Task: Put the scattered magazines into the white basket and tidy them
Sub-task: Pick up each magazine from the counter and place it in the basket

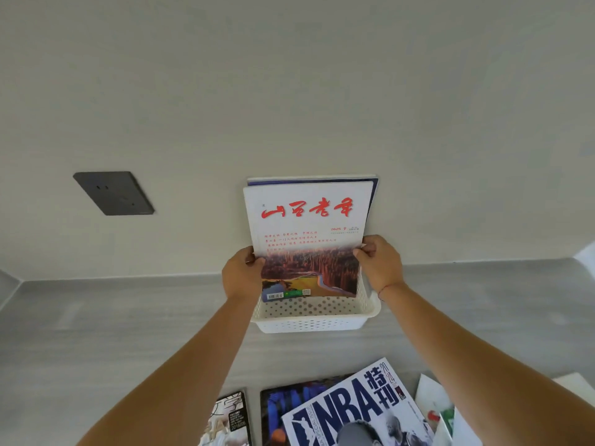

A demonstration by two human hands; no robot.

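A white perforated basket [314,321] stands on the grey counter against the wall. In it a white magazine with red characters and a landscape photo [306,226] stands upright. Behind it a dark blue magazine [373,194] leans on the wall. My left hand [241,275] grips the white magazine's left edge, thumb on the cover. My right hand [380,262] pinches its right edge. Near me on the counter lie an NBA magazine [357,410], a dark magazine [273,410] under it and a black-edged magazine [228,420] to the left.
A dark wall socket [114,193] sits on the wall to the left. White papers with green and red print [441,413] lie at the lower right. The grey counter [128,317] runs from left to right in front of the wall.
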